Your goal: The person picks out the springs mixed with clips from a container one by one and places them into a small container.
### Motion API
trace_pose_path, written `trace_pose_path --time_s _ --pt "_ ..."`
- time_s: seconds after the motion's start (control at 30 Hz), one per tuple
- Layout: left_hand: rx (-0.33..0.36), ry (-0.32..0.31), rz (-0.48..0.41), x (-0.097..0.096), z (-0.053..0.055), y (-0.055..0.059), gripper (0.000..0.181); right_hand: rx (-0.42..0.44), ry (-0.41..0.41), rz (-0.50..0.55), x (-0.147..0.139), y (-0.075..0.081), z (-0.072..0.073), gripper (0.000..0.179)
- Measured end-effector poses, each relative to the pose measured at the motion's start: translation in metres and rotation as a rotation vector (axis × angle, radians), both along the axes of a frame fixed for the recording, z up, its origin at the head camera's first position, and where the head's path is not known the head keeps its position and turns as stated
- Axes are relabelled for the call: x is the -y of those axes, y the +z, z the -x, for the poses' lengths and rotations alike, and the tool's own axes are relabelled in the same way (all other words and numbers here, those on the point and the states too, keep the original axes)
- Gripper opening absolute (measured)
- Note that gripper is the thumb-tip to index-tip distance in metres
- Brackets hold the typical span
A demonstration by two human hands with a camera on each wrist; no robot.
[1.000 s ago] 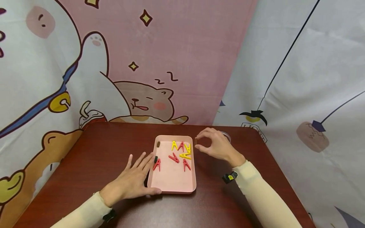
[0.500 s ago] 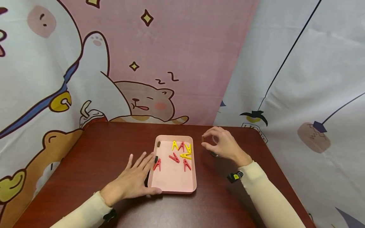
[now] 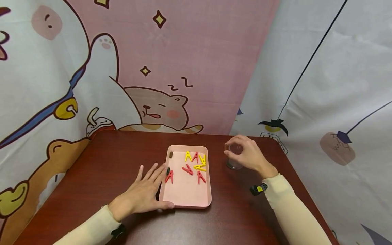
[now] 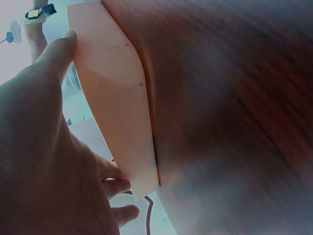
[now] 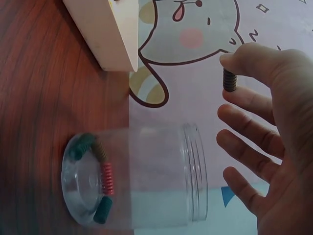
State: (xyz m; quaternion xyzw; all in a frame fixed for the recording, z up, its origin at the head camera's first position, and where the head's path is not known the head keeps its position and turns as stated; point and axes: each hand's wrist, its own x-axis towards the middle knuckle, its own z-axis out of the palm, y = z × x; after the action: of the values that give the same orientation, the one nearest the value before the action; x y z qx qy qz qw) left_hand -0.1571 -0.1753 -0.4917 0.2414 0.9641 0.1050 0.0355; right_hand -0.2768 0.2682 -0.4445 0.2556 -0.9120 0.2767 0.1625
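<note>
My right hand (image 3: 249, 154) pinches a small brown coil spring (image 5: 229, 81) between thumb and index finger, its other fingers spread. In the right wrist view, a clear plastic jar (image 5: 161, 171) stands below that hand, with green, red and brown springs (image 5: 107, 178) at its bottom. The held spring is above the jar's mouth level. My left hand (image 3: 141, 195) rests, fingers extended, against the left rim and near corner of a pink tray (image 3: 185, 197). Inside lie red clothespins (image 3: 187, 169), yellow clothespins (image 3: 188, 156), a brown spring (image 3: 170, 155) and a dark green spring (image 3: 168, 170).
The tray and jar stand on a dark reddish-brown table (image 3: 122, 160). Behind the table hangs a cartoon-printed cloth (image 3: 208, 68). The jar is right of the tray, a short gap between them.
My right hand has moved right, away from the tray's edge to over the jar, still pinching the spring. My left hand has stayed on the tray.
</note>
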Motion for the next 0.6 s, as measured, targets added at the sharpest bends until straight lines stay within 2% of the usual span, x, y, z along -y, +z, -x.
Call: trace_pose_path --time_s 0.23,0.6 --pt "-0.005 -0.001 0.008 0.0 0.0 0.0 0.141 0.026 -0.035 0.01 -0.012 -0.003 0.002 0.03" --pt "-0.007 -0.001 0.01 -0.001 0.0 0.001 0.141 0.002 -0.071 0.027 -0.033 -0.009 0.006 0.03"
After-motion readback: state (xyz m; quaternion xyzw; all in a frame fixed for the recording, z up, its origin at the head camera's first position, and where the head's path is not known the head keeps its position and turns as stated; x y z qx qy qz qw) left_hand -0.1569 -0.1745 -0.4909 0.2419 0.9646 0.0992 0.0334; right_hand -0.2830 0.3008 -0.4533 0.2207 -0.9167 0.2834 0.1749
